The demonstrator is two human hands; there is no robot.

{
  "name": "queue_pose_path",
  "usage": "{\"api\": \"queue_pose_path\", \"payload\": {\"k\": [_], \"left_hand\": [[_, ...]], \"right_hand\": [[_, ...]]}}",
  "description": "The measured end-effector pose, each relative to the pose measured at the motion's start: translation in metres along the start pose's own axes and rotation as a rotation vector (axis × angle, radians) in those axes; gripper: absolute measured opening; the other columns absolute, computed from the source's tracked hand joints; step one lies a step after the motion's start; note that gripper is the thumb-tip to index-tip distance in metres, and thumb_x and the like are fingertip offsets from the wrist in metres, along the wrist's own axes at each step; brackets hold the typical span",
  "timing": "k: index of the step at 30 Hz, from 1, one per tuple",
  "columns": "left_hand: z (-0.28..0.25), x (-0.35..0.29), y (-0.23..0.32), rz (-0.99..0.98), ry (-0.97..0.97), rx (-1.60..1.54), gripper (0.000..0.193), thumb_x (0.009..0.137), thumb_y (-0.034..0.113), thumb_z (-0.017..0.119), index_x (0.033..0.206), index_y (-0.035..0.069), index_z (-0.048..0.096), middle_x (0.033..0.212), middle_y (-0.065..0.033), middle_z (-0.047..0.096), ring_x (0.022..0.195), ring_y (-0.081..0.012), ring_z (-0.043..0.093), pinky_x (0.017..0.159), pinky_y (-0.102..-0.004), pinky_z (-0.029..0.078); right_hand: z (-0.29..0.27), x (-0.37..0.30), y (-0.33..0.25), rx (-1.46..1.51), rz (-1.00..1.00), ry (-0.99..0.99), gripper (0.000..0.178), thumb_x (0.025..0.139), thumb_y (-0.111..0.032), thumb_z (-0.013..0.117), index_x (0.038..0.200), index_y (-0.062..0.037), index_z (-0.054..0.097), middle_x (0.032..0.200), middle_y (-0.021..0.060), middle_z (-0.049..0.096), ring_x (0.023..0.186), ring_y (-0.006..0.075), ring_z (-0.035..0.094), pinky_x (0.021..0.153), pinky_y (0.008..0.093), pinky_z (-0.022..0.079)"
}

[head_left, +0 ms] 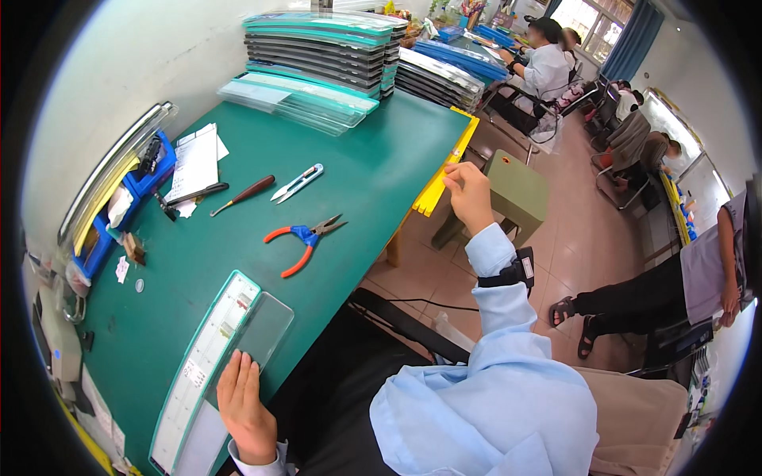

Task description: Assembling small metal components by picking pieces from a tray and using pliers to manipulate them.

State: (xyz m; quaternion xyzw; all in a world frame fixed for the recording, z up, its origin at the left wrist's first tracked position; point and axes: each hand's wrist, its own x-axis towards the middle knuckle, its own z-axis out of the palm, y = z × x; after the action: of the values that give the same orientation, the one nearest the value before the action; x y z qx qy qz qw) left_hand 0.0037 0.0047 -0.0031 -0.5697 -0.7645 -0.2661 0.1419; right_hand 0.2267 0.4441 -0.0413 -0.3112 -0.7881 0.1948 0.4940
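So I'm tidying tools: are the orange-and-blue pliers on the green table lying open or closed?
Open. The pliers lie flat on the green table with their two handles splayed apart and the tips slightly parted.

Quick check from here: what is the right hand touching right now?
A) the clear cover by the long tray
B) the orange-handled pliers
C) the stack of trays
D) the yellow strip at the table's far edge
D: the right hand pinches the yellow strip at the table edge; the pliers lie untouched.

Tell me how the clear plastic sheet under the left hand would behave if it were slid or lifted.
The clear plastic sheet looks thin and glossy, so it would probably slide easily on the smooth green table. Lying flat with one corner past the table edge, it seems light and likely flexes when lifted. The left hand rests flat on it.
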Motion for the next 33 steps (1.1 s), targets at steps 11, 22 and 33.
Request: {"api": "queue_pose_path", "payload": {"k": [11, 22, 33], "left_hand": [[-0.001, -0.003, 0.0, 0.033, 0.036, -0.01, 0.029, 0.076, -0.011, 0.053, 0.102, -0.008, 0.062, 0.111, -0.0201, 0.065, 0.11, -0.037, 0.06, 0.093, -0.0445, 0.047], [-0.057, -0.019, 0.042, -0.317, 0.164, -0.803, 0.02, 0.082, -0.01, 0.053, 0.098, -0.004, 0.064, 0.101, -0.0187, 0.068, 0.105, -0.034, 0.061, 0.092, -0.0392, 0.046], [-0.055, -0.039, 0.046, -0.427, 0.158, -1.667, 0.025, 0.096, 0.006, 0.051, 0.12, -0.003, 0.049, 0.118, -0.014, 0.058, 0.119, -0.02, 0.052, 0.105, -0.0363, 0.037]], "right_hand": [[0.003, 0.005, -0.003, -0.361, 0.079, 0.005, 0.013, 0.083, -0.003, 0.059, 0.095, -0.0026, 0.055, 0.097, 0.0133, 0.055, 0.098, 0.0312, 0.053, 0.085, 0.0429, 0.036], [-0.035, -0.001, -0.231, 0.529, -0.068, -0.891, 0.015, 0.089, -0.016, 0.063, 0.081, -0.0064, 0.054, 0.128, 0.0148, 0.051, 0.119, 0.022, 0.046, 0.101, 0.0371, 0.032], [0.055, -0.081, -0.346, 0.905, -0.18, -1.202, 0.01, 0.091, -0.013, 0.061, 0.087, -0.004, 0.058, 0.119, 0.0158, 0.052, 0.123, 0.0257, 0.042, 0.098, 0.0359, 0.032]]}}
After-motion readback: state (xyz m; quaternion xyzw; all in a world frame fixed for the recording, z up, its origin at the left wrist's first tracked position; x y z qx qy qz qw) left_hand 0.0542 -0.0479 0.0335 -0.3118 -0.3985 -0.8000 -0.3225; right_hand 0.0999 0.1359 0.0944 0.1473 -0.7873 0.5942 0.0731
